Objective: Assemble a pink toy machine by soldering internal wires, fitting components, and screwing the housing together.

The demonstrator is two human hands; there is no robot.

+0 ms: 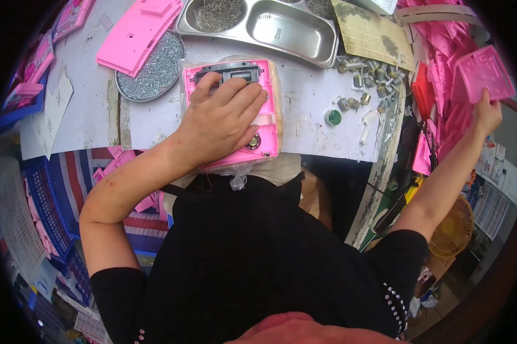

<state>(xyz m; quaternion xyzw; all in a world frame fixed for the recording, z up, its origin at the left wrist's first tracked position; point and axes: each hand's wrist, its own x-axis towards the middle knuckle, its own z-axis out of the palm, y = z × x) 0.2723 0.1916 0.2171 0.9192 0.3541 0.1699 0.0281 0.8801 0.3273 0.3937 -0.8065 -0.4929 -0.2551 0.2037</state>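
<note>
A pink plastic housing [274, 129] lies on a padded, plastic-wrapped support at the front of the table. A black part [247, 74] sits in its far end, and a small round metal-rimmed piece [252, 141] in its near end. My left hand [224, 114] rests across the housing, fingers apart, covering much of its middle. Far to the right, my right hand [488, 114] is closed on the lower edge of a pink plastic panel [488, 74]. That panel is held up over a heap of similar pink parts [436, 57].
A round dish of small screws [149, 74] is partly covered by a pink panel [138, 34]. Behind the housing stands a metal compartment tray [293, 28]. Small motors [364, 80] and a green round piece [333, 117] lie right. Blue crates [46, 200] stand left.
</note>
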